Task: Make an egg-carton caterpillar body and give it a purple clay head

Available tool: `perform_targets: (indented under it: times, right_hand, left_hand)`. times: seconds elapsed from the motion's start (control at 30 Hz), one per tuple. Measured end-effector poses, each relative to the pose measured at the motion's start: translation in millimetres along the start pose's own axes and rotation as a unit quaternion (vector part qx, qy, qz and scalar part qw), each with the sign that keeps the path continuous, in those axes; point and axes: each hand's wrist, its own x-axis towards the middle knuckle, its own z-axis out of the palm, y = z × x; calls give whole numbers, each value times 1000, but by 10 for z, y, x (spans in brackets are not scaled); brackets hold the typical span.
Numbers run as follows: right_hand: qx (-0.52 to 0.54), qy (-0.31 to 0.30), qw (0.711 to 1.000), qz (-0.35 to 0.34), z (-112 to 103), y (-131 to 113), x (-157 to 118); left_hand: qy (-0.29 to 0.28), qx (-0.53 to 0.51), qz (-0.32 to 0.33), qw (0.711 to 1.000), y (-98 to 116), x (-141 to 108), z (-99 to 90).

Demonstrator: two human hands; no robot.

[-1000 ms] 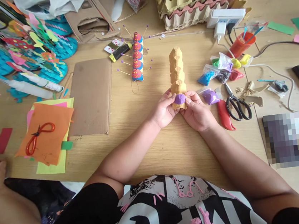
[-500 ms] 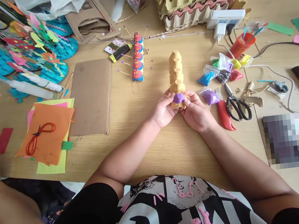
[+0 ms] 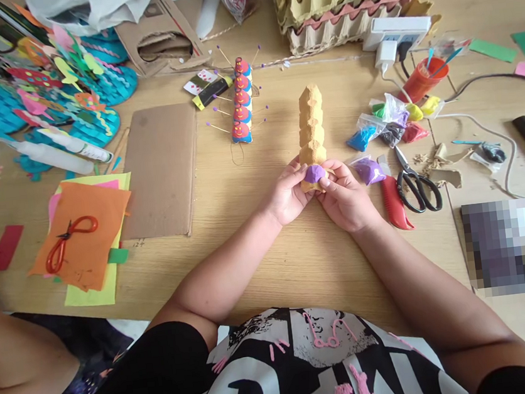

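A tan strip of egg carton cups (image 3: 311,125) points away from me, held at its near end from both sides. Purple clay (image 3: 315,174) covers part of the nearest cup. My left hand (image 3: 290,192) is closed on the strip's left side, thumb at the clay's edge. From the right, my right hand (image 3: 344,197) grips the same end, its thumb pressing on the purple clay. Beyond and to the left stands a finished-looking carton caterpillar (image 3: 242,101) in red and blue, with purple-tipped sticks. A bag of purple clay (image 3: 369,170) lies just right of my right hand.
Black-handled scissors (image 3: 417,186) and a red utility knife (image 3: 396,204) lie at the right, below several clay bags (image 3: 391,122). Cardboard (image 3: 159,171) and coloured sheets (image 3: 91,235) with red scissors (image 3: 71,243) are leftward. Egg trays (image 3: 345,7) are stacked behind. Another person's arm (image 3: 20,357) shows lower left.
The carton strip has tilted slightly, its far end shifting up and a little right. My right thumb has moved slightly left onto the clay. The other person's arm has shifted at lower left.
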Motion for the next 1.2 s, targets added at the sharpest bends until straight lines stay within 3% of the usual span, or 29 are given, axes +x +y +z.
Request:
perform_targets:
  times: [0.2,0.47,0.77,1.2]
  right_hand:
    - [-8,4,1000,-1,-3,4,0]
    - [-5,11,1000,-7,14,-2,-4]
    - [-36,12,999,-36,11,25,-5]
    - [-11,15,1000,16,-17,-22,-11]
  left_hand:
    - [21,1,-2,1000,-8,3,9]
    - [-22,1,11,1000,-15,-2,11]
    - [3,19,10,1000,-21,-5,15]
    - [11,20,1,1000,15,5,8]
